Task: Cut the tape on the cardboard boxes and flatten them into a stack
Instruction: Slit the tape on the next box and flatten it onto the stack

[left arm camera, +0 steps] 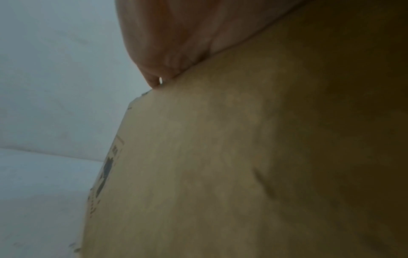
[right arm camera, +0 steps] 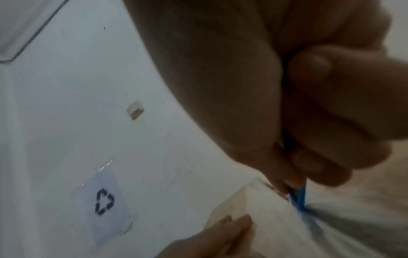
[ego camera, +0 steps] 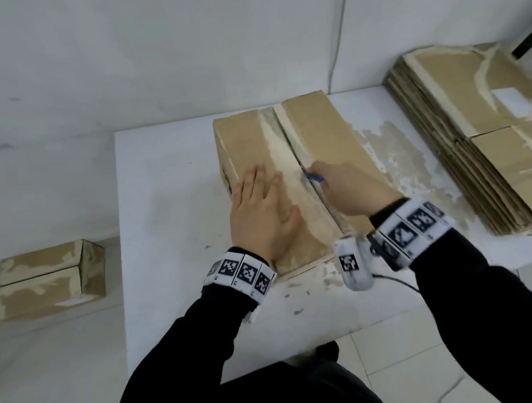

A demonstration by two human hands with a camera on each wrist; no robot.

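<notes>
Running away from the person toward the wall, the taped centre seam (ego camera: 290,156) of the cardboard box (ego camera: 319,129) sets the line of the cut; the box lies lengthwise on the white table (ego camera: 164,182), its long axis parallel with that seam. Right hand (ego camera: 348,187) sits on the seam about midway along, fingers curled round a blue-handled cutter (ego camera: 313,177) whose tip meets the tape; in the right wrist view the blue tool (right arm camera: 298,200) enters the pale tape just ahead of the fingertips. Left hand (ego camera: 262,214) lies flat with fingers straight, palm down on the near left flap, just beside the seam, holding nothing. Judgement: the right hand is the working hand, and the cut follows the seam line; direction of travel cannot be told. A stack of flattened boxes (ego camera: 485,144) lies at the table's right end, well apart. Another taped box (ego camera: 45,277) sits on the floor to the left. Walls are plain white.
</notes>
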